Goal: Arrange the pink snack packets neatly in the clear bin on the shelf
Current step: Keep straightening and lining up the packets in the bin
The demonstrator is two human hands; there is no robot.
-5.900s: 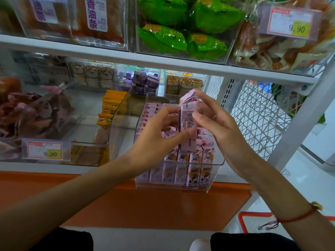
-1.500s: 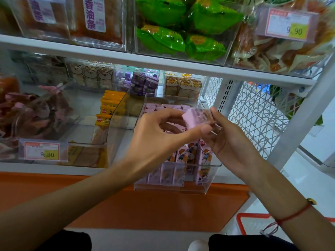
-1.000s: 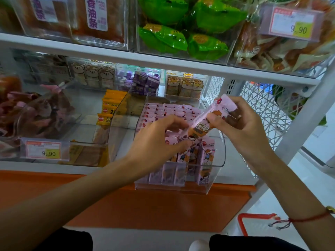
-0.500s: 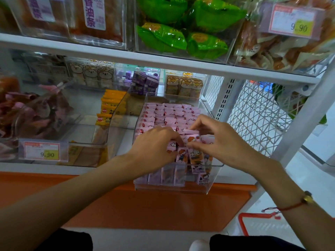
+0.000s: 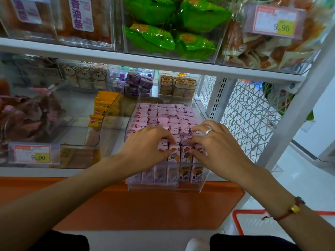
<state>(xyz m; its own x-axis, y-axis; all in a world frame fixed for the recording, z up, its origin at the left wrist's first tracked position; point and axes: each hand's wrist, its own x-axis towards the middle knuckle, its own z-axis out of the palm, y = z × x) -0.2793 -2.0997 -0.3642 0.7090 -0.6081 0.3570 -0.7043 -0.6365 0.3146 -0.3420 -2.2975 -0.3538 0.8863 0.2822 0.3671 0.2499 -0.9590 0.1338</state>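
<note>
Head view, one frame.

Bin (image 5: pixel 203 185): clear, set at the front edge of the lower shelf (image 5: pixel 54 172), partly overhanging the orange ledge (image 5: pixel 145 209).

Packets (image 5: pixel 163 115): pink, stood upright in tight rows filling the bin from back wall to front; cartoon faces are seen through the front wall.

Left hand (image 5: pixel 145 147): palm down on the front rows, fingers curled over packet tops. Grip narrow; whether a single packet is pinched cannot be told.

Right hand (image 5: pixel 215 147): just beside the left, fingertips pressed onto the same front rows. A ring (image 5: pixel 208 131) is worn; a red cord bracelet (image 5: pixel 288 211) sits at the wrist. Grip narrow; hold cannot be told.

Left of the grip: yellow packets (image 5: pixel 103 109), price tag (image 5: pixel 32 154).

Above the grip: green bags (image 5: pixel 174 28).

Below right of the grip: red basket (image 5: pixel 237 225).
</note>
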